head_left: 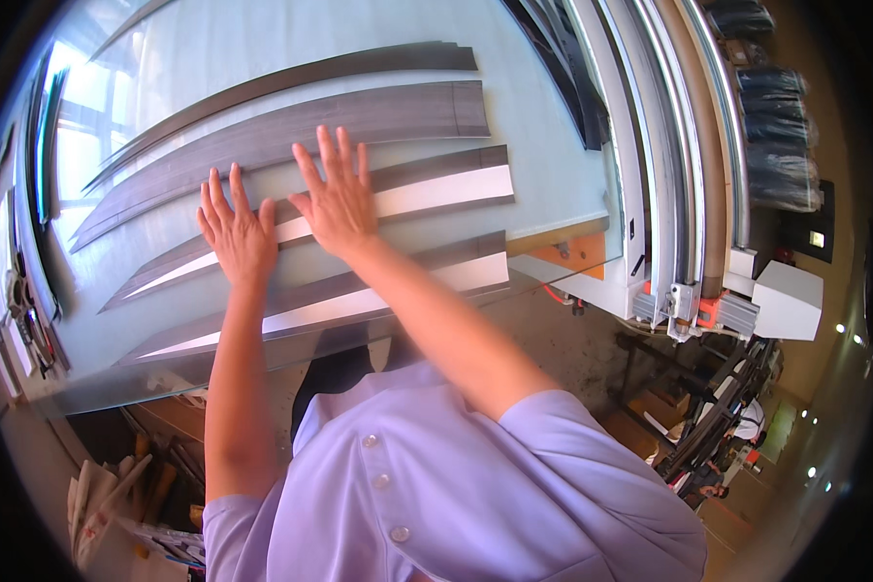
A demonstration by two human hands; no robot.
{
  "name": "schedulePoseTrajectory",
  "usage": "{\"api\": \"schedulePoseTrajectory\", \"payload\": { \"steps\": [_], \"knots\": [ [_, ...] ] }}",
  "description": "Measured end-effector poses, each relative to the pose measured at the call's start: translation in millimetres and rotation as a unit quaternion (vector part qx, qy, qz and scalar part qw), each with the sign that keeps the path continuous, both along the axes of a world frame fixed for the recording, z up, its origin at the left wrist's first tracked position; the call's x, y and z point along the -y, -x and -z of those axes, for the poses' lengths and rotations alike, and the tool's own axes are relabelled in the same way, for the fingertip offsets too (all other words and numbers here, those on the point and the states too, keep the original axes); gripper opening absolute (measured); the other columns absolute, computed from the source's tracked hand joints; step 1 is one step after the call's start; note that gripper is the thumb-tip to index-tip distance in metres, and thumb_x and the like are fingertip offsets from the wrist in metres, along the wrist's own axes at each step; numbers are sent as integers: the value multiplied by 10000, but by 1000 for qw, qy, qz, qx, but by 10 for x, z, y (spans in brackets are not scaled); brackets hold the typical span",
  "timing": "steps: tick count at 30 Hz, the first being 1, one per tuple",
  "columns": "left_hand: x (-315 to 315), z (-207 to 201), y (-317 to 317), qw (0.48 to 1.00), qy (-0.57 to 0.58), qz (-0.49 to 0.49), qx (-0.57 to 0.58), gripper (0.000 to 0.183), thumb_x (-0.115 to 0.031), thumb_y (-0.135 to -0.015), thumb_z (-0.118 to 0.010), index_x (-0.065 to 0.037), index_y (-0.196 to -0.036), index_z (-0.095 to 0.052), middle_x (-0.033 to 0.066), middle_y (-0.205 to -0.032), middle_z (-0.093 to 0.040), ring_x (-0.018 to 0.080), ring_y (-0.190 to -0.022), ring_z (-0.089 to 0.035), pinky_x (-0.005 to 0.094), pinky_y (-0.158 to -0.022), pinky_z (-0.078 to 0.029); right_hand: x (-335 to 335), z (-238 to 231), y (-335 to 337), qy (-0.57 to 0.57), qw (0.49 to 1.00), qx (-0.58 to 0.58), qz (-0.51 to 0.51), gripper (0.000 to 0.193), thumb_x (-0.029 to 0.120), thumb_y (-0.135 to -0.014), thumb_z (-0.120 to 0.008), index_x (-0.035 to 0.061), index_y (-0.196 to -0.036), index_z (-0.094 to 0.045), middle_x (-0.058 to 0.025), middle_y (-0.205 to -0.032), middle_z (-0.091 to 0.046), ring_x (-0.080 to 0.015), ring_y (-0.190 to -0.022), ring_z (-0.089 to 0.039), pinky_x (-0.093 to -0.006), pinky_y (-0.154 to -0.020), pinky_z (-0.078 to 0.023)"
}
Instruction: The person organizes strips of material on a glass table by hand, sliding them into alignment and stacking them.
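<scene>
My left hand lies flat, fingers stretched out, across a long dark grey strip with a white band. To its right my right hand rests on the same strip, palm down and fingers spread. The fingertips of both hands reach the near edge of a wider plain grey strip. Closer to my body lies another dark strip with a white band, passing under my forearms. Beyond the wide strip is a narrow dark strip. Neither hand grips anything.
The strips lie on a pale, glossy table with an edge just before my body. A machine with long metal rails stands along the right. Dark plastic-wrapped bundles are behind it. Tools lie at the left; rolls stand lower left.
</scene>
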State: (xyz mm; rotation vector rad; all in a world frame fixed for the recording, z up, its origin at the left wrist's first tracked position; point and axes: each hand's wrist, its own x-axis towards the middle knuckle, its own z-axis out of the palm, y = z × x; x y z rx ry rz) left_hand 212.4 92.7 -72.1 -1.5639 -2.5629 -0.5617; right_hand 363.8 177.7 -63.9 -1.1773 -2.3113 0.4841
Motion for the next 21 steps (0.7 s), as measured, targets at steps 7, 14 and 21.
{"api": "schedulePoseTrajectory", "payload": {
  "steps": [7, 14, 21],
  "knots": [
    [40, 25, 93, 996, 65, -43, -47, 672, -466, -1017, -474, -228, -1607, -257, 108, -1660, -215, 346, -1534, -173, 523, -1232, -133, -452, 5, -1194, -58, 994, -60, 71, 466, 103, -855, -725, 116, -1300, -586, -156, -1392, -492, -378, -1278, -471, -532, -1059, -362],
    [6, 45, 90, 996, 63, -37, -48, 720, -455, -982, -543, -247, -1608, -255, 104, -1656, -227, 348, -1530, -182, 525, -1231, -149, -699, -327, -2600, 229, 962, -24, 145, 429, 67, -749, -799, 49, -1144, -633, -105, -1093, -587, -299, -988, -602, -381, -835, -504],
    [21, 85, 85, 996, 63, -30, -56, 647, -450, -1029, -444, -261, -1614, -242, 107, -1663, -215, 335, -1538, -172, 510, -1237, -118, -898, -337, -2657, 221, 972, 59, 46, 530, 59, -696, -848, 63, -1156, -584, -91, -992, -564, -268, -831, -541, -376, -797, -490]
  ]
}}
